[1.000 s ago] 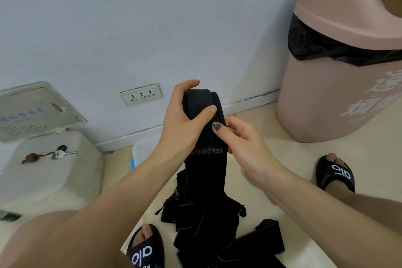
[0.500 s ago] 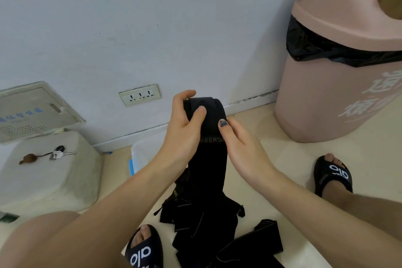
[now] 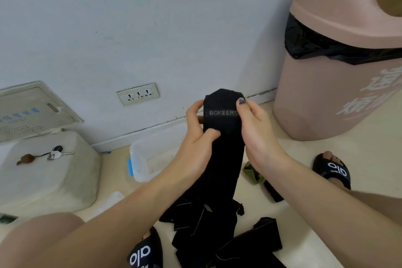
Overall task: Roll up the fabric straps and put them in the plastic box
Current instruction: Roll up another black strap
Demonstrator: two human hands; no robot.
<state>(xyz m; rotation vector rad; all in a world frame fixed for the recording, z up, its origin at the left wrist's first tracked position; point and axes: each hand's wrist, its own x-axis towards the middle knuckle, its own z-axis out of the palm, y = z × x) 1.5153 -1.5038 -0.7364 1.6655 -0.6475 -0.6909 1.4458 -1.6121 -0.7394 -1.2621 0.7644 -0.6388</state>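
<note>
Presently the left hand (image 3: 195, 137) and right hand (image 3: 256, 132) pinch the top of a long black fabric strap (image 3: 224, 137), held above the clear plastic box (image 3: 139, 159); rolling appears just begun, and tight winding downward likely comes next

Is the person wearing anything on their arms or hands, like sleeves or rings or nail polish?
No sleeves show: both forearms are bare right up to the edge of the picture. No gloves, rings, watch or bracelets can be seen on the left hand or the right hand. The right hand's thumbnail is painted dark blue. The left hand's thumbnail looks unpainted.
</note>
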